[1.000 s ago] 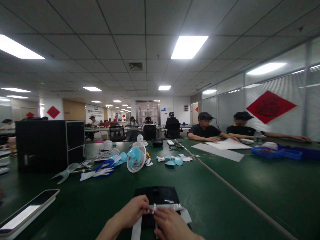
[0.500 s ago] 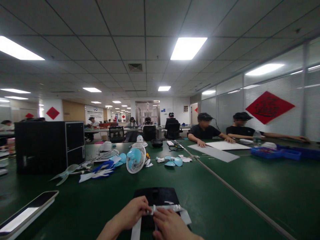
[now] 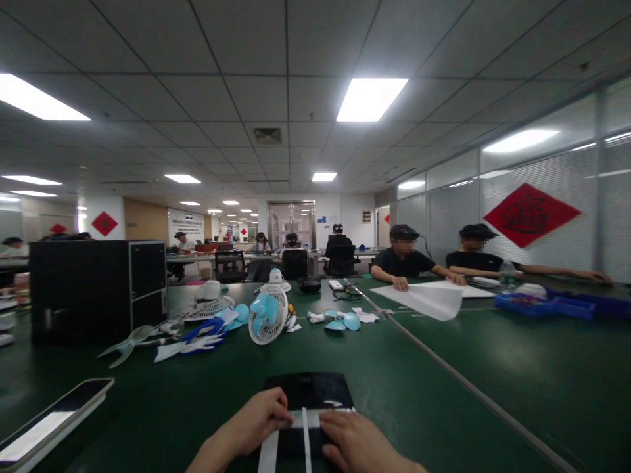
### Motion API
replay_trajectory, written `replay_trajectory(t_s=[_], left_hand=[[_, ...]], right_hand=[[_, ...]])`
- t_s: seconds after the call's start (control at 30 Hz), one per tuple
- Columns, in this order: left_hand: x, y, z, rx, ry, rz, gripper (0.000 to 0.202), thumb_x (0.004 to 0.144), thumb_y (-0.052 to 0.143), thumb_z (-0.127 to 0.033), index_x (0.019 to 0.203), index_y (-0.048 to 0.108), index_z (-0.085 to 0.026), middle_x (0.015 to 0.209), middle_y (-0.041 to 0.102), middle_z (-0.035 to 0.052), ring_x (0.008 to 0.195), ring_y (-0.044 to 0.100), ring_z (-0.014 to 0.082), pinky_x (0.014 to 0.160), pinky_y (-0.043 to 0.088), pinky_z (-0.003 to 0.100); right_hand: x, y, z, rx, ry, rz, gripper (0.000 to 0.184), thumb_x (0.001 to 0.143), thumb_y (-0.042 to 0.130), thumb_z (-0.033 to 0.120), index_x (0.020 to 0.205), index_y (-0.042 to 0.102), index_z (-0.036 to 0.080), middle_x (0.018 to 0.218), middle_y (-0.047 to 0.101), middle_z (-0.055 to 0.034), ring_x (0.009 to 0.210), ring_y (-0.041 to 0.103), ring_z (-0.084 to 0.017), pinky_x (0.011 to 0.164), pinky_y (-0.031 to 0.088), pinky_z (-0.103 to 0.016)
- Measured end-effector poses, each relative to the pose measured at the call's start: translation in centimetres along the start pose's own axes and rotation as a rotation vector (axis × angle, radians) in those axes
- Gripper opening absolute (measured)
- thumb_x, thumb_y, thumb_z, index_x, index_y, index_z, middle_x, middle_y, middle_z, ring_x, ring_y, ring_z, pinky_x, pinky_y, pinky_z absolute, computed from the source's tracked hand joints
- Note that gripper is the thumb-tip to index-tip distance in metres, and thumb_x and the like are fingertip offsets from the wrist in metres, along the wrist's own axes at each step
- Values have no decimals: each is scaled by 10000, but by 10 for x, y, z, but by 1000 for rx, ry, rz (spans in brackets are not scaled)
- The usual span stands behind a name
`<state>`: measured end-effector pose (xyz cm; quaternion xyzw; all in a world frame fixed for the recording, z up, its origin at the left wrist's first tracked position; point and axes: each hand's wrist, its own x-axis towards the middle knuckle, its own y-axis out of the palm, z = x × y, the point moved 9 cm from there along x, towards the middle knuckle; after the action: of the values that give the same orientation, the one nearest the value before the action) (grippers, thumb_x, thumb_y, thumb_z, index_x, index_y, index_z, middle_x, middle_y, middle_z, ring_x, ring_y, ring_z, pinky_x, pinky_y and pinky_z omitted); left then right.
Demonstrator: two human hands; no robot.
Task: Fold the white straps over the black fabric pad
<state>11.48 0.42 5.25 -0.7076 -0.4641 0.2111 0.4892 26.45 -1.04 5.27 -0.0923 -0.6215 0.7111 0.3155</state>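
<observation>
Close in front of me on the green table lies a flat, dark panel (image 3: 309,389) with rounded corners. White strips cross it: one crosswise strip (image 3: 311,418) lies between my hands, and a narrow lengthwise strip (image 3: 306,443) runs toward me. A wider white strip (image 3: 268,452) goes down along the left side. My left hand (image 3: 260,420) is curled, its thumb and fingertips pinching the left end of the crosswise strip. Flattened over the strip's right part is my right hand (image 3: 357,439), with fingers extended and pressing on it.
A phone-like device (image 3: 54,420) lies at left, before a black computer case (image 3: 98,289). Gloves (image 3: 197,338), a small fan (image 3: 269,312) and blue fan blades (image 3: 342,320) lie farther back. Across the table, a co-worker handles a white sheet (image 3: 424,299) near blue trays (image 3: 527,302).
My right hand has slid right along the crosswise strip, uncovering its middle. The loose white end at the panel's right no longer shows. The co-worker's sheet now curls up.
</observation>
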Motion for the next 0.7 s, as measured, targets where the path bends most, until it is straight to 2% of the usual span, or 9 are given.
replay_trajectory(t_s=[0.37, 0.7], left_hand=[[-10, -14, -1, -66, -57, 32, 233, 834, 535, -230, 923, 738, -300, 1097, 623, -13, 986, 579, 151, 866, 423, 248], [-7, -9, 15, -159, -105, 33, 228, 735, 563, -173, 857, 741, -248, 1057, 632, -14, 942, 588, 150, 841, 447, 247]], right_hand=[[-33, -27, -22, 89, 116, 17, 374, 928, 428, 319, 1256, 593, 251, 1344, 579, -50, 1209, 547, -222, 1052, 395, -332], [-36, -28, -24, 123, 123, 2, 362, 923, 436, 321, 1234, 606, 247, 1311, 597, -70, 1177, 551, -223, 1033, 379, -329]])
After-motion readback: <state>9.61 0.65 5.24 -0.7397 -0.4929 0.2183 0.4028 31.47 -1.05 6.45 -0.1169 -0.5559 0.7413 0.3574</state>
